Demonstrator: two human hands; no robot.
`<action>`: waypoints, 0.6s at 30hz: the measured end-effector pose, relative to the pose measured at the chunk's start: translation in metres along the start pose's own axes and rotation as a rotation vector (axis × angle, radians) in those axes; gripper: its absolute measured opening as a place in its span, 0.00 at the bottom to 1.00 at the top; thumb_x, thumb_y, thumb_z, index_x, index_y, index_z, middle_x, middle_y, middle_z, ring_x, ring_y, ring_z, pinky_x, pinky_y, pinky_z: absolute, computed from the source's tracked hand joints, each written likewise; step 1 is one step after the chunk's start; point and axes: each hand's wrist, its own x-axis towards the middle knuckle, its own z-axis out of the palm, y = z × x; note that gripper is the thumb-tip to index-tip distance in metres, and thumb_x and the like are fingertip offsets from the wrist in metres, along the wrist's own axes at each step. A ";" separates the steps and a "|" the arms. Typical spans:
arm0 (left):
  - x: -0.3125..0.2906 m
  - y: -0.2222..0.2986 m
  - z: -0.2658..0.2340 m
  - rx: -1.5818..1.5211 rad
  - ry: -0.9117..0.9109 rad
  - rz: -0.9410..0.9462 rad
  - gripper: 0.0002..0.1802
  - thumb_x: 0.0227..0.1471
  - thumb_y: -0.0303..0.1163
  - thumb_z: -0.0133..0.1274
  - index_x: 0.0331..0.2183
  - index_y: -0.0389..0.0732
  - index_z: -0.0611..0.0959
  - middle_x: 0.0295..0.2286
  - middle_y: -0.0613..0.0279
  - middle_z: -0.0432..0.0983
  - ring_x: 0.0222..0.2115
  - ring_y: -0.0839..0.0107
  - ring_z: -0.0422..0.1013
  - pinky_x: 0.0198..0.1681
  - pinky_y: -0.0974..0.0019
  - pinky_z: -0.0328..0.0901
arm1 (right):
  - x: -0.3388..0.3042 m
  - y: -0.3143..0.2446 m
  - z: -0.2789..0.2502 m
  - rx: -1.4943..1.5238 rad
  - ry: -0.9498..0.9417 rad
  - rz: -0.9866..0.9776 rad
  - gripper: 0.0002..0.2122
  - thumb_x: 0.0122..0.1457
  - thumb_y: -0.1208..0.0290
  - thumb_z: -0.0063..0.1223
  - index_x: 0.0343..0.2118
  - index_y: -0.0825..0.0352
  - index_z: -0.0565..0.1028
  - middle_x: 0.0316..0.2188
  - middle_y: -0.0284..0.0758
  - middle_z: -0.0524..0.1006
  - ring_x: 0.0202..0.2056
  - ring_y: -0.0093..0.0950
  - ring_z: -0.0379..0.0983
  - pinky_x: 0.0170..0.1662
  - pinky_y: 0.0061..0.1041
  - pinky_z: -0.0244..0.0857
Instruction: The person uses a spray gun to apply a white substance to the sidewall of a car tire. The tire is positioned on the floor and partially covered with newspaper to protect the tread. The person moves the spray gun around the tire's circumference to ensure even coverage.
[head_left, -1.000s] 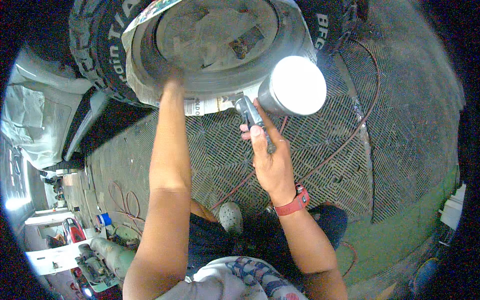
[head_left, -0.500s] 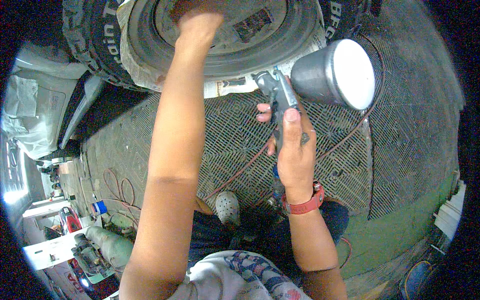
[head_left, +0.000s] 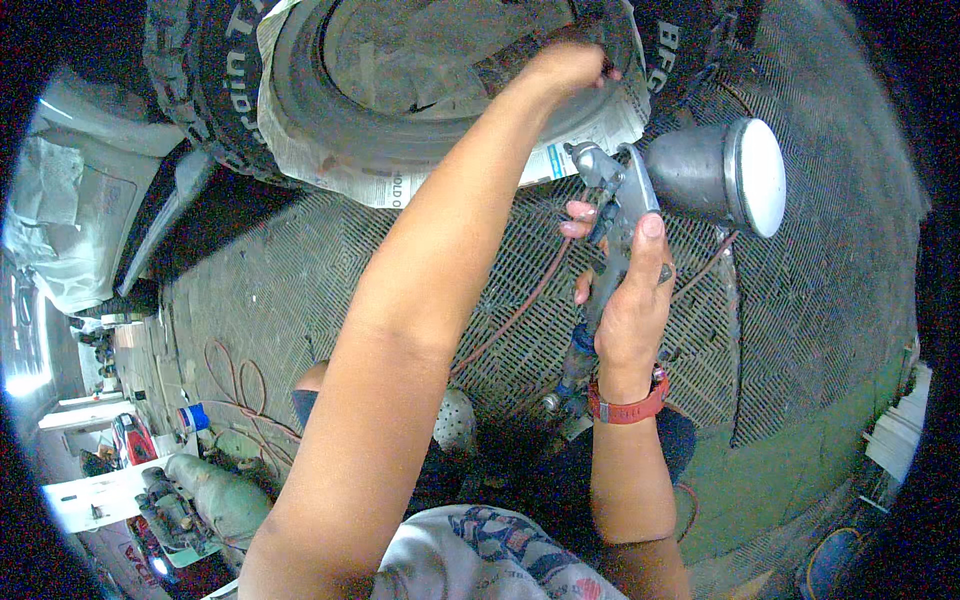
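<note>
My right hand [head_left: 640, 300] is wrapped round the handle of a spray gun [head_left: 622, 190], thumb on top. A grey metal cup [head_left: 690, 175] with a white lid sticks out to the gun's right. My left hand [head_left: 570, 68] reaches across to the right inner side of a wheel rim [head_left: 420, 150]. Its fingers are curled and mostly hidden. A dark patch shows beside them, and I cannot make out what they hold. Newspaper [head_left: 345, 180] masks the edge between the rim and the black tyre [head_left: 205, 95].
A reddish hose [head_left: 520, 310] crosses the ribbed floor mat [head_left: 800, 260], and coils lie at left. A partly covered car body panel [head_left: 80, 200] stands at left. Lower left are a green tank compressor [head_left: 215, 490] and a white bench [head_left: 85, 500].
My left hand has swept from the rim's upper middle to its right side. The spray gun in my right hand has shifted slightly right and downward.
</note>
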 end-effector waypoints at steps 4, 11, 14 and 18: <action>-0.020 0.015 -0.025 -1.018 0.412 -0.140 0.13 0.65 0.32 0.49 0.42 0.40 0.87 0.31 0.62 0.84 0.27 0.71 0.73 0.31 0.65 0.67 | 0.001 0.001 -0.007 0.030 0.012 0.009 0.32 0.77 0.43 0.34 0.60 0.70 0.74 0.46 0.44 0.85 0.42 0.28 0.83 0.24 0.23 0.70; -0.082 -0.008 -0.093 -1.078 1.085 -0.044 0.12 0.65 0.30 0.49 0.43 0.41 0.86 0.32 0.64 0.83 0.27 0.72 0.73 0.32 0.65 0.67 | 0.005 0.003 -0.010 0.095 0.007 0.034 0.30 0.77 0.43 0.36 0.58 0.69 0.76 0.46 0.41 0.85 0.41 0.25 0.82 0.25 0.22 0.71; -0.112 -0.041 -0.117 -1.273 1.220 -0.007 0.10 0.65 0.31 0.51 0.40 0.41 0.86 0.32 0.66 0.82 0.26 0.75 0.69 0.29 0.68 0.62 | 0.005 0.004 -0.010 0.105 0.002 0.037 0.30 0.77 0.43 0.36 0.59 0.68 0.76 0.47 0.41 0.85 0.42 0.25 0.81 0.25 0.22 0.71; -0.131 -0.067 -0.119 -1.386 1.371 -0.104 0.10 0.63 0.32 0.50 0.38 0.39 0.85 0.32 0.65 0.81 0.24 0.77 0.66 0.27 0.70 0.60 | 0.003 0.005 -0.011 0.095 -0.014 0.032 0.30 0.77 0.43 0.36 0.61 0.67 0.75 0.48 0.40 0.84 0.44 0.26 0.81 0.25 0.22 0.71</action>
